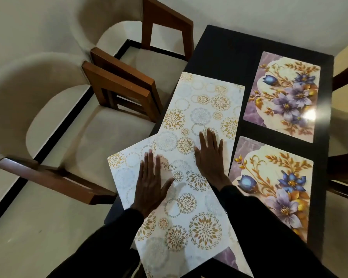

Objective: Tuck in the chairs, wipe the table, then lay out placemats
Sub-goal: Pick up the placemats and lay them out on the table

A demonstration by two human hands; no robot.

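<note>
While both hands lay flat on the dark tabletop (pixel 225 51), neither gripped anything. The left hand (pixel 151 187) pressed palm-down, its fingers (pixel 149 163) straight and spread, on the near circle-patterned placemat (pixel 189 223), which sat skewed at the tabletop's near left edge with one corner hanging past it. The right hand (pixel 209 157) was also open and flat, fingers extended, resting around where that mat overlapped the far circle-patterned placemat (pixel 209 101); which of the two it touched could not be told. The far mat lay lengthwise along the left side. On the right side, the far floral placemat (pixel 281 93) and the near floral placemat (pixel 269 187) lay side by side, apart from each other. A purple corner (pixel 229 255) showed from beneath the skewed mat. Wooden chairs (pixel 119 83) stood along the left edge.
</note>
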